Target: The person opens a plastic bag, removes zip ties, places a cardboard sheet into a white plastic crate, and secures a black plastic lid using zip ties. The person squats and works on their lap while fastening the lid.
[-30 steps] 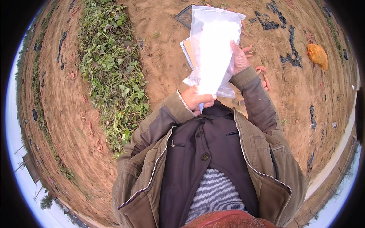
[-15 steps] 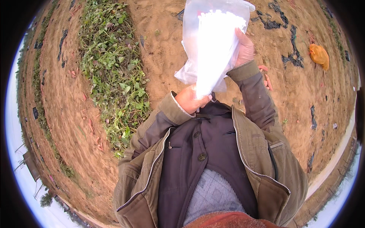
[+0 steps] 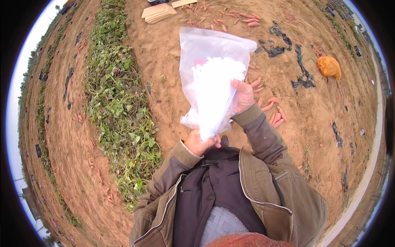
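A farm field: bare sandy soil (image 3: 164,53), leafy crop row (image 3: 119,107), probably sweet potatoes (image 3: 271,108).

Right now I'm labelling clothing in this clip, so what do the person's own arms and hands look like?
Both arms wear the olive-brown sleeves of a zipped jacket with ribbed cuffs, the left sleeve and the right sleeve faded and creased. The jacket hangs open over a dark buttoned layer. The left hand and right hand are bare: no gloves, and no rings or watch visible.

A translucent white plastic bag (image 3: 214,78) with a small pink patch shows against reddish-brown soil (image 3: 173,61), beside a green weed strip (image 3: 119,107), pink-red sweet potatoes (image 3: 271,109), an orange sack (image 3: 329,67) and an olive jacket (image 3: 284,197).
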Demonstrator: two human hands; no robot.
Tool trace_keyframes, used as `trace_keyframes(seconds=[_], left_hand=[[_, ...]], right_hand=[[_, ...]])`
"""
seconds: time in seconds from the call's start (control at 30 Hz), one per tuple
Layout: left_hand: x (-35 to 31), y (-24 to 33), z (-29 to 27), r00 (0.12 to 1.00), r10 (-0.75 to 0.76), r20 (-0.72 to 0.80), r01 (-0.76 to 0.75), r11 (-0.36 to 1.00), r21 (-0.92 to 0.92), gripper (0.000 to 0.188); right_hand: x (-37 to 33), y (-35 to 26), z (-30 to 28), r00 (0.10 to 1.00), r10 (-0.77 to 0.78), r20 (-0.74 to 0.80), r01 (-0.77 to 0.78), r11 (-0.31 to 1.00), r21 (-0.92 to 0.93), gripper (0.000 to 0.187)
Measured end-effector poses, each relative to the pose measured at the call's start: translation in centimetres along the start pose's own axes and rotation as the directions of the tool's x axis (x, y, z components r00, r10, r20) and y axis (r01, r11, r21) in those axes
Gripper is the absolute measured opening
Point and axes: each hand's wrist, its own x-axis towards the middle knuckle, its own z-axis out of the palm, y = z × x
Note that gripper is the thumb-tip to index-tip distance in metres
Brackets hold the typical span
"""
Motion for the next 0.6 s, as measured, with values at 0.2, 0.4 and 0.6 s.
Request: trace_keyframes(seconds=[0.2,0.4,0.6], left_hand=[[0.9,1.1,1.0,0.994,-0.063,-0.089,0.051,0.99,-0.129,0.018],[1.8,1.7,1.7,0.992,-0.028,-0.121,0.013,0.993,-0.117,0.022],[1.5,2.1,2.8,0.982,-0.095,-0.165,0.072,0.987,-0.143,0.022]], right_hand=[[-0.8,-0.4,2.3,0.997,0.066,-0.028,-0.068,0.997,-0.048,0.064],[-0.5,-0.1,1.2,0.992,0.122,-0.028,-0.125,0.966,-0.227,0.064],[-1.2,0.2,1.2,0.997,0.083,-0.01,-0.083,0.981,-0.175,0.061]])
